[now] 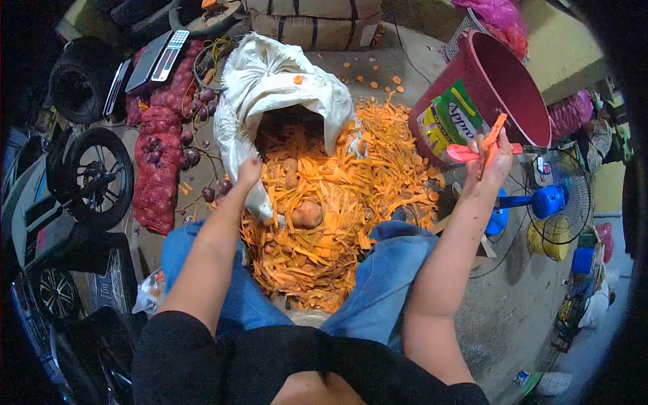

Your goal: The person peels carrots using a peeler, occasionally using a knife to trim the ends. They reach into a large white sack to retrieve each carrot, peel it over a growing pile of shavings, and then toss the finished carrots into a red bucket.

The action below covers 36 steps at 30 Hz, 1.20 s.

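My left hand [250, 173] is closed at the near edge of a white woven sack [236, 101], whose mouth gapes toward me. Carrot peelings [324, 250] spill from it into a wide heap between my knees. Among them lie a thick peeled carrot [291, 174] and a round, stubby carrot end [308, 214]. Raised at the right, my right hand [498, 165] is wrapped round a pinkish-red peeler [466, 154]. An orange strip of peel [498, 127] sticks up from the peeler, beside the rim of a large maroon bucket [432, 111].
Red mesh bags of onions [155, 162] lie at the left, with a scale [152, 64] on top and loose onions alongside. A motorbike wheel [100, 169] stands farther left. Cardboard boxes [317, 30] are at the back. A blue fan [550, 201] sits right of the bucket.
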### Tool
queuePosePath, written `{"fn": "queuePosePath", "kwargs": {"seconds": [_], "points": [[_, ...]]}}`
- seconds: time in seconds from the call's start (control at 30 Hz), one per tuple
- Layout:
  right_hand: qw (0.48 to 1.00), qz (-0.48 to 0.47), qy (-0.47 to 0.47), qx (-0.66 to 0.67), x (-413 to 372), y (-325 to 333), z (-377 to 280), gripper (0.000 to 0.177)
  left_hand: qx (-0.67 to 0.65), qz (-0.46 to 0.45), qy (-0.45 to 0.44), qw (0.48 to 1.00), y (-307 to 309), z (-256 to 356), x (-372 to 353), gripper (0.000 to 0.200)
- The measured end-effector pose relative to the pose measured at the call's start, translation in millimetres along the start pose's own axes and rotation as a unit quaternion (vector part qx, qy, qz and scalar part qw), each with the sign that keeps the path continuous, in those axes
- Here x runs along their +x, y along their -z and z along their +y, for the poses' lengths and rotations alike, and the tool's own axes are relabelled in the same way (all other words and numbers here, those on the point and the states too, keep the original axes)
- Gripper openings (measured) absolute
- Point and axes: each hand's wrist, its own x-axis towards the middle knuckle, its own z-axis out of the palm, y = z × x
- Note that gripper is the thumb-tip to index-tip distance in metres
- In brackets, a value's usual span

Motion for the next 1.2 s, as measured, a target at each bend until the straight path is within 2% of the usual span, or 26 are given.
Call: {"fn": "queuePosePath", "kwargs": {"seconds": [0.1,0.13,0.2,0.27,0.3,0.33,0.37,0.4,0.43,0.5,0.53,0.6,0.63,0.7,0.73,0.8,0.83,0.9,1.1,1.2], "points": [[1.0,-0.024,-0.001,-0.009,16,5,12,0.015,-0.004,-0.012,0.001,1.0,1,-24,-12,0.019],[0.99,-0.141,-0.027,-0.02,15,9,10,0.015,-0.006,-0.012,0.005,1.0,1,-21,-9,0.019],[0.994,-0.101,-0.034,-0.032,6,0,14,0.015,0.025,-0.084,-0.101,0.991,-2,-6,3,0.02],[0.997,-0.036,-0.027,-0.067,-3,-19,23,0.017,0.012,-0.096,-0.104,0.99,-9,-2,21,0.022],[0.997,-0.037,-0.027,-0.07,-12,-30,28,0.017,-0.001,-0.105,-0.112,0.988,-13,1,33,0.023],[0.993,-0.018,-0.039,-0.112,-23,-41,31,0.019,-0.004,-0.107,-0.111,0.988,-19,2,44,0.023],[0.987,0.003,-0.051,-0.155,-27,-47,35,0.02,0.026,-0.067,-0.122,0.99,-26,3,55,0.026],[0.989,-0.013,-0.05,-0.14,-20,-41,47,0.022,0.055,-0.028,-0.131,0.989,-34,4,65,0.029],[0.988,-0.013,-0.05,-0.146,-22,-43,53,0.022,0.051,-0.032,-0.128,0.99,-37,11,76,0.029],[0.97,-0.061,-0.002,-0.237,-32,-46,66,0.019,0.219,-0.242,-0.037,0.945,-40,20,107,0.037],[0.964,-0.06,0.0,-0.259,-30,-41,69,0.013,0.215,-0.246,-0.035,0.944,-52,12,126,0.037],[0.961,-0.062,0.009,-0.269,-28,-36,73,0.011,0.102,-0.163,-0.115,0.975,-78,-7,152,0.045],[0.96,-0.066,0.022,-0.271,-26,-36,74,0.01,0.098,-0.168,-0.113,0.974,-78,0,151,0.045],[0.955,-0.07,0.042,-0.285,-24,-37,76,0.009,-0.037,-0.069,-0.105,0.991,-76,17,154,0.051],[0.947,-0.073,0.037,-0.31,-24,-38,76,0.01,-0.042,-0.073,-0.1,0.991,-81,16,161,0.051],[0.935,-0.077,0.032,-0.344,-23,-38,81,0.011,0.128,-0.038,-0.145,0.98,-91,17,180,0.048],[0.933,-0.077,0.031,-0.351,-19,-35,83,0.011,0.156,-0.025,-0.157,0.975,-99,18,185,0.048],[0.922,-0.071,0.057,-0.376,-11,-25,86,0.013,0.109,0.006,-0.201,0.973,-123,25,191,0.049],[0.919,-0.075,0.044,-0.384,-4,-20,91,0.014,0.046,0.125,-0.309,0.942,-215,46,187,0.051],[0.908,-0.083,0.058,-0.405,1,-20,90,0.014,0.068,0.078,-0.263,0.959,-223,53,188,0.05]]}}
